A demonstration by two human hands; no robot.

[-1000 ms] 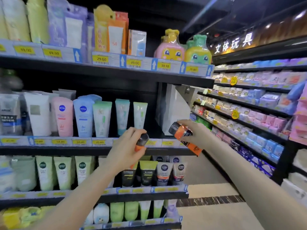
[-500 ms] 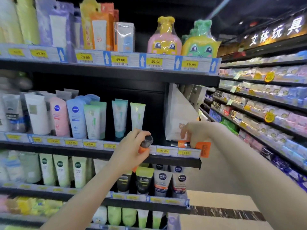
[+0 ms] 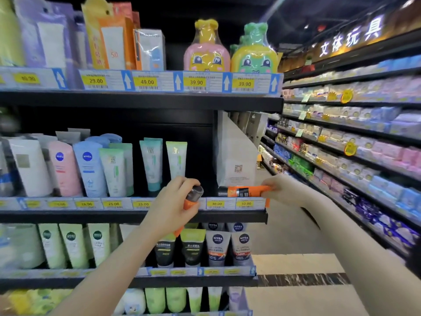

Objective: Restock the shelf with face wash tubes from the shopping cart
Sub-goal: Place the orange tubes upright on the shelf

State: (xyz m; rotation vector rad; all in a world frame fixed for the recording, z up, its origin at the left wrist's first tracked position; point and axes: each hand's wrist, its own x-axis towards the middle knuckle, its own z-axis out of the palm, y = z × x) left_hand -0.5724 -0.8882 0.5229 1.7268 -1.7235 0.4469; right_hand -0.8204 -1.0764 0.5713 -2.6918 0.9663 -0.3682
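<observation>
Two orange face wash tubes were in hand, one per hand. The first orange tube (image 3: 241,191) lay on its side at the right end of the middle shelf (image 3: 227,216), dark cap pointing left, directly above two yellow 30.00 price tags (image 3: 230,203). The right hand (image 3: 281,190) pinched its flat crimped end, fingers curled round it. The second orange tube (image 3: 192,198) was gripped in the left hand (image 3: 169,207), fingers wrapped round the body, grey cap tilted up and to the right, held just in front of the shelf edge; its lower end showed below the palm.

On the same shelf, left of the gap, stood two pale green-capped tubes (image 3: 164,164) upright, apart from each other, then a denser row: one blue Nivea tube (image 3: 90,168), one pink Nivea tube (image 3: 63,167), one white tube (image 3: 29,166).

Shelf below held two Nivea Men tubes (image 3: 230,247) in front and two black-and-green tubes (image 3: 180,248) beside them. Top shelf carried two cartoon-faced bottles (image 3: 230,51), one pink, one green. A white carton (image 3: 234,156) stood behind the lying tube.
</observation>
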